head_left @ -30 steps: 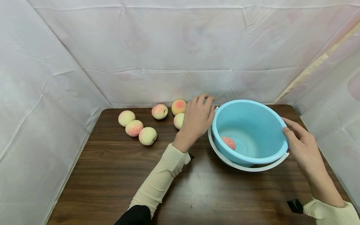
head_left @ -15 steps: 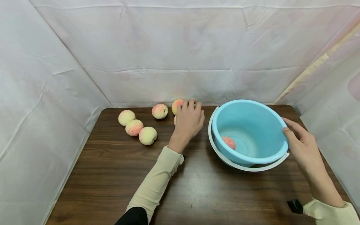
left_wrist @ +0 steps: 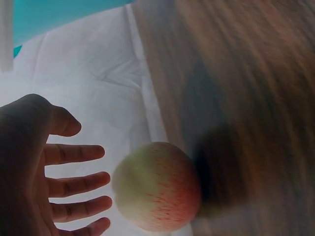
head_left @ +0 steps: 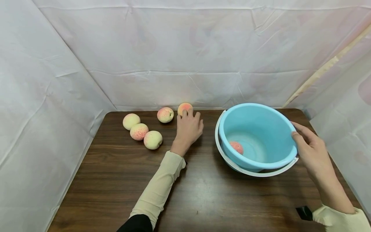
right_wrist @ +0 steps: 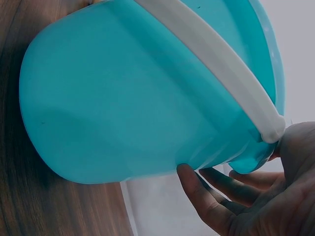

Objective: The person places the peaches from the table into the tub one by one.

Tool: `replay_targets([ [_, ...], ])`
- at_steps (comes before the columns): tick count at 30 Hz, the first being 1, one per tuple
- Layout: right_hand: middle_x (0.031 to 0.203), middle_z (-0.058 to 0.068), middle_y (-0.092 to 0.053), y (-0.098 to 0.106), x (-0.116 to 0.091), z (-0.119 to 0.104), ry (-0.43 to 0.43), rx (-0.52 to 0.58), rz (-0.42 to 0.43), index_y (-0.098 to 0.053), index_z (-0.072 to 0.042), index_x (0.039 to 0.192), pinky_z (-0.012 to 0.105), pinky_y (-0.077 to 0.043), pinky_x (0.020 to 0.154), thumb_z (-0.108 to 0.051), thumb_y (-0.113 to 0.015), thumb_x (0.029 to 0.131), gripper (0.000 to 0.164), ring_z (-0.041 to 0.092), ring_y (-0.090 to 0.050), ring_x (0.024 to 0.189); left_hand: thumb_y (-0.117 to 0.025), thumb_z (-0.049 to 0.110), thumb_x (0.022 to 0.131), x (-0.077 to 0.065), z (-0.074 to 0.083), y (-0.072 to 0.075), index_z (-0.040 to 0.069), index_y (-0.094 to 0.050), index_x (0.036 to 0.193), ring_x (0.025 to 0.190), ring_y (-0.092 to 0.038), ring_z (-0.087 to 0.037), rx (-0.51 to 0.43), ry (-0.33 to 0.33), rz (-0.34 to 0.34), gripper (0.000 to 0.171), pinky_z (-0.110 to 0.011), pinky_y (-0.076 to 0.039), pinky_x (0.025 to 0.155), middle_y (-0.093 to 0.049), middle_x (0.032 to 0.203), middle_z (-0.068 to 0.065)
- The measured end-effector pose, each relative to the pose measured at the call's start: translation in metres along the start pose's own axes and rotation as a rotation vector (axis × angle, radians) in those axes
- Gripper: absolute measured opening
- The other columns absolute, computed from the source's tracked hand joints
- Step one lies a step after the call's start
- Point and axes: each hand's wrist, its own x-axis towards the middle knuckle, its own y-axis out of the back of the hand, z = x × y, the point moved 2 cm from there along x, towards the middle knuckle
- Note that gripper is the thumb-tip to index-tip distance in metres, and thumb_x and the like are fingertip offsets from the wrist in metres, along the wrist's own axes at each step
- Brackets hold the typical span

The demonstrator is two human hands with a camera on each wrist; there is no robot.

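Note:
My left hand (head_left: 188, 128) reaches over the back middle of the table, fingers spread and relaxed, holding nothing. In the left wrist view, a yellow-green and red peach (left_wrist: 157, 187) sits just beyond its fingertips. An orange peach (head_left: 185, 108) shows behind those fingers in the head view; the peach in front of it is hidden under the hand. At the right, my right hand (head_left: 313, 149) grips the rim of a light-blue bucket (head_left: 269, 129), thumb over the edge and fingers against the outer wall. One pink peach (head_left: 236, 147) lies inside the bucket.
Three peaches lie in a slanting row at the left, the middle one a speckled peach (head_left: 139, 131). Another peach (head_left: 165, 115) sits near the back edge. The bucket's white handle (head_left: 261, 174) hangs down in front. White sheeting (head_left: 174, 48) encloses the brown wooden table (head_left: 116, 187).
My left hand has moved left and down, from beside the bucket to over the peach at the back middle. The right hand and bucket have stayed in place.

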Motion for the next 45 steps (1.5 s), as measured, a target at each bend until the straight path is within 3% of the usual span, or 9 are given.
replay_targets([
  [9,0.1,-0.028,-0.061,0.004,0.001,-0.004,0.02,0.012,0.003,-0.047,-0.023,0.158,0.022,-0.056,0.058,-0.038,-0.044,0.11,0.05,-0.004,-0.067,0.075,-0.051,0.04,0.106,0.0,-0.009,-0.013,0.017,-0.067,0.116,0.112,-0.056,-0.033,0.004,0.015,0.001,0.03,-0.054,-0.054,0.083,-0.061,0.121,-0.009],
  [20,0.098,-0.025,-0.062,0.007,0.002,-0.005,0.009,0.003,-0.005,-0.046,-0.022,0.159,0.022,-0.056,0.058,-0.039,-0.044,0.11,0.051,-0.003,-0.068,0.074,-0.057,0.037,0.105,0.0,-0.016,-0.014,0.018,-0.064,0.132,0.125,-0.053,-0.036,-0.05,0.044,-0.052,0.034,-0.06,-0.056,0.086,-0.055,0.14,-0.01],
  [28,0.097,-0.027,-0.062,0.003,-0.001,-0.001,0.01,0.008,-0.026,-0.045,-0.02,0.159,0.024,-0.058,0.058,-0.039,-0.043,0.11,0.053,-0.001,-0.069,0.074,-0.063,0.034,0.102,-0.006,-0.02,-0.014,0.016,-0.064,0.13,0.129,-0.052,-0.038,-0.11,0.058,-0.096,0.033,-0.062,-0.056,0.086,-0.054,0.142,-0.011],
  [35,0.1,-0.026,-0.061,0.002,-0.003,0.001,0.019,-0.007,-0.019,-0.044,-0.019,0.16,0.022,-0.056,0.059,-0.039,-0.043,0.111,0.053,-0.003,-0.067,0.076,-0.066,0.03,0.101,-0.011,-0.026,-0.013,0.017,-0.058,0.146,0.129,-0.051,-0.039,-0.134,0.076,-0.122,0.047,-0.059,-0.058,0.086,-0.053,0.145,-0.013],
  [45,0.099,-0.028,-0.059,0.001,-0.001,0.002,0.014,-0.027,-0.016,-0.044,-0.019,0.16,0.022,-0.055,0.06,-0.04,-0.043,0.11,0.054,-0.004,-0.066,0.075,-0.077,0.036,0.095,-0.019,-0.031,-0.013,0.015,-0.051,0.146,0.132,-0.05,-0.041,-0.157,0.086,-0.134,0.061,-0.061,-0.058,0.088,-0.048,0.146,-0.014],
])
